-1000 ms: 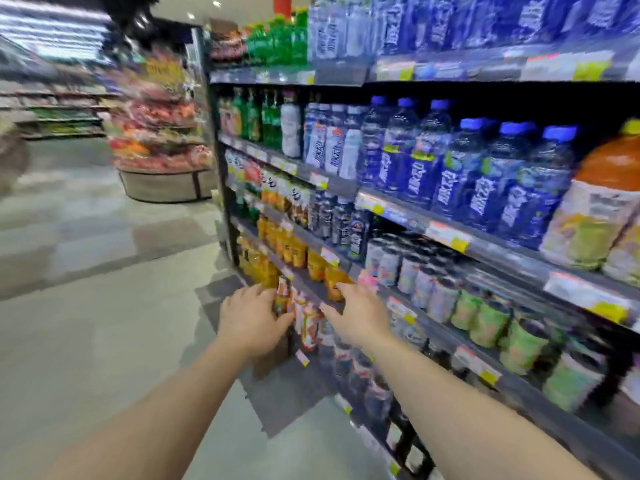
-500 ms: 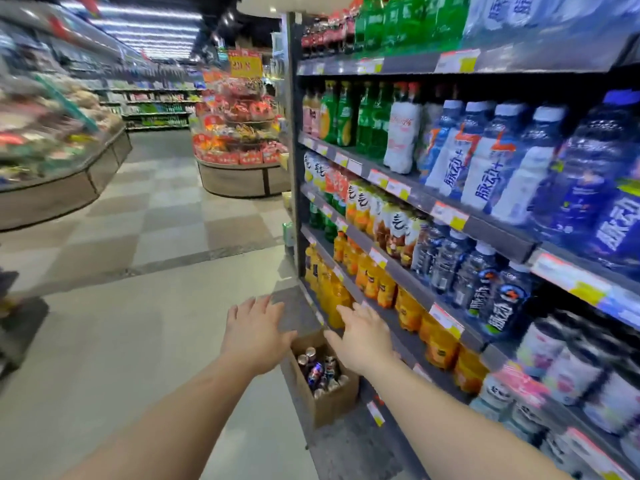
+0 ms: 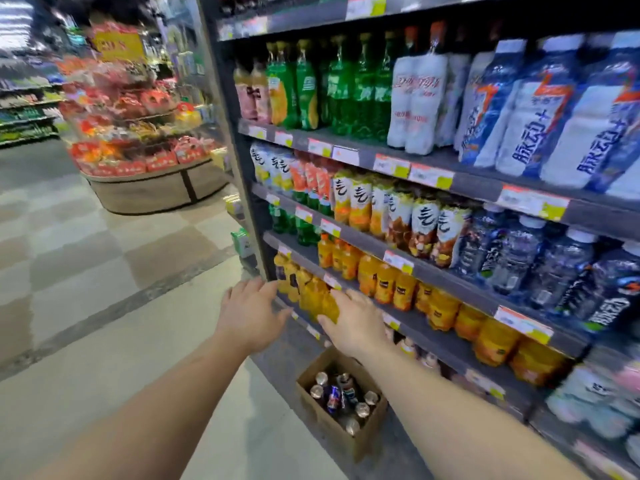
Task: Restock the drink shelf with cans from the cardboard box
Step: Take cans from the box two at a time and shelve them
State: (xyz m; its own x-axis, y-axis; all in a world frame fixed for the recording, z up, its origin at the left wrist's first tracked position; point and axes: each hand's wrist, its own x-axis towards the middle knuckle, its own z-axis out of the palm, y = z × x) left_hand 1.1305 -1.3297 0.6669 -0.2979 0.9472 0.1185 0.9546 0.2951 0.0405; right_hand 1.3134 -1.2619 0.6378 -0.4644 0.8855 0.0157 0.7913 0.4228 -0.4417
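An open cardboard box [image 3: 360,441] stands on the floor against the foot of the drink shelf [image 3: 446,275]. Several cans [image 3: 341,396] stand upright inside it, tops showing. My left hand [image 3: 251,315] and my right hand [image 3: 356,323] are both stretched out in front of me, above and beyond the box, fingers apart and holding nothing. My right hand hovers just in front of orange juice bottles [image 3: 318,299] on a low shelf. The shelf's bottom tier is partly hidden behind my right forearm.
The shelf unit fills the right side, packed with bottles in rows. A round display stand [image 3: 145,157] of red packaged goods stands across the aisle at the back left. Tiled floor [image 3: 86,289] spreads to the left of the box.
The view has swung further left along the shelf and drawn nearer. The box, hidden a second ago, now sits below my hands. Both hands stay outstretched and hold nothing.
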